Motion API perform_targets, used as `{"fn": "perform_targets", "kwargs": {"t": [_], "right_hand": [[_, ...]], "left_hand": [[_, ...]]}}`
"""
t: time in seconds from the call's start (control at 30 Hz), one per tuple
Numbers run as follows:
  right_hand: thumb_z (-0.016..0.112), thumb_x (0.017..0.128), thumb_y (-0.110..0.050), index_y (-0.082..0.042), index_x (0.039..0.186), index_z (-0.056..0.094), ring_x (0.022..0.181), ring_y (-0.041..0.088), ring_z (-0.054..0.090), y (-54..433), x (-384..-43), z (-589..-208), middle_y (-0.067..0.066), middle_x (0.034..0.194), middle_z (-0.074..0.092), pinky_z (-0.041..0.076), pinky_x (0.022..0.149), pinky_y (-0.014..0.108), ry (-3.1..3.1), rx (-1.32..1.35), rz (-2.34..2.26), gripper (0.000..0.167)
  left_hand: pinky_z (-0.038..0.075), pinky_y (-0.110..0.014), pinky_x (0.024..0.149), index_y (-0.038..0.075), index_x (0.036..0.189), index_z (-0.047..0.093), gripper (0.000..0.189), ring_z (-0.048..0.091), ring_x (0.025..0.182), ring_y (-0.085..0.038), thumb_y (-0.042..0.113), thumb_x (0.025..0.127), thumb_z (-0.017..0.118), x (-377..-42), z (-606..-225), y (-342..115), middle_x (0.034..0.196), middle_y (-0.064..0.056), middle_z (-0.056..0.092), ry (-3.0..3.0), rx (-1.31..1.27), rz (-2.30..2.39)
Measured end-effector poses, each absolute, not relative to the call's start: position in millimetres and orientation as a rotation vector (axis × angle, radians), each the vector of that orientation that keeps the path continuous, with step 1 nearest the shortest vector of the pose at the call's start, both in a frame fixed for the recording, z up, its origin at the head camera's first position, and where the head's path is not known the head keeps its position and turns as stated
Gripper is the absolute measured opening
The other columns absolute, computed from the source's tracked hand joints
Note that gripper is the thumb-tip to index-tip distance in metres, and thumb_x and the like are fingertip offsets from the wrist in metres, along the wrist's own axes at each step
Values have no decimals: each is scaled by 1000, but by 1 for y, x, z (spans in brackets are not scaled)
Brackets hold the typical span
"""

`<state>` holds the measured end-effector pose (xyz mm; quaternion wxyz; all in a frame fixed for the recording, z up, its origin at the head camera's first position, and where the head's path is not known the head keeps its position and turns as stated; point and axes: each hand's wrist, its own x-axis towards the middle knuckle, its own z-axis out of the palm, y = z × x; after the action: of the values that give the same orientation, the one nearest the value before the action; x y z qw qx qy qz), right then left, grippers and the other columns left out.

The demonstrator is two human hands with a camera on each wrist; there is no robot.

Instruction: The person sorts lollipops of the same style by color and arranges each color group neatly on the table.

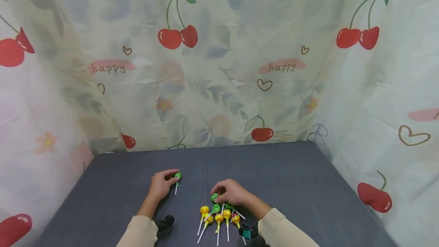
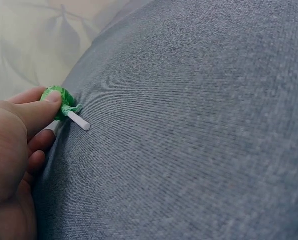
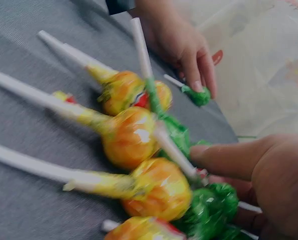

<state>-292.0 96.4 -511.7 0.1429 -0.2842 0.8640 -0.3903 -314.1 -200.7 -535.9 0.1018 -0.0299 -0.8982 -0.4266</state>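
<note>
Currently: left hand [image 1: 161, 185], pinching one green lollipop [image 1: 177, 175], left of the yellow lollipops [image 1: 218, 218]; right hand [image 1: 234, 193], pinching another green lollipop [image 1: 214, 197] just beyond them, best lifted straight up, clear of crossing sticks [image 3: 175, 146].

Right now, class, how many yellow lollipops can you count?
5. In the head view: the leftmost yellow lollipop, a second at its lower right, a third in the middle, a fourth beside that, and a fifth nearest the right wristband. More may be hidden.

The dark-grey cloth-covered table [image 1: 291, 186] is viewed forward-down from above by the head camera, closely across by both wrist cameras, one round green-wrapped lollipop [image 2: 67, 100] shared.
</note>
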Motion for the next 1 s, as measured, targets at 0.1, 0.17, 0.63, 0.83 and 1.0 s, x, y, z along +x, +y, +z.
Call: {"fn": "perform_targets", "kwargs": {"t": [0.1, 0.17, 0.63, 0.83, 1.0], "right_hand": [[78, 82, -8, -13, 96, 73, 71, 5, 54, 94, -295, -509, -9, 78, 62, 47, 66, 24, 2508, -824, -1090, 15], [77, 82, -8, -13, 95, 73, 72, 6, 54, 92, -296, -505, -9, 79, 62, 47, 66, 25, 2517, -814, -1075, 14], [78, 83, -12, -12, 96, 70, 78, 10, 57, 82, -305, -491, -7, 85, 64, 49, 70, 28, 2611, -794, -1104, 16], [78, 83, -10, -10, 97, 71, 81, 12, 60, 79, -308, -489, -5, 87, 67, 50, 71, 28, 2596, -789, -1132, 16], [76, 85, -10, -11, 100, 71, 83, 13, 61, 74, -312, -486, -4, 90, 65, 51, 71, 29, 2579, -736, -1202, 16]], "left_hand": [[46, -48, 91, 8, 114, 74, 30, 63, 105, -31, 11, 84, 76, -313, -536, -200, 107, -11, 71, -2636, -86, -1268], [46, -48, 92, 8, 114, 74, 30, 63, 105, -31, 11, 84, 76, -313, -536, -200, 107, -11, 71, -2627, -80, -1269], [47, -49, 92, 9, 116, 73, 31, 61, 108, -32, 12, 85, 75, -310, -538, -201, 112, -12, 69, -2638, -64, -1275], [47, -49, 91, 8, 114, 73, 31, 62, 107, -33, 12, 84, 76, -308, -538, -199, 110, -12, 70, -2642, -56, -1260], [47, -48, 91, 9, 113, 74, 30, 63, 106, -31, 12, 83, 77, -309, -542, -198, 108, -11, 71, -2626, -64, -1258]]}}
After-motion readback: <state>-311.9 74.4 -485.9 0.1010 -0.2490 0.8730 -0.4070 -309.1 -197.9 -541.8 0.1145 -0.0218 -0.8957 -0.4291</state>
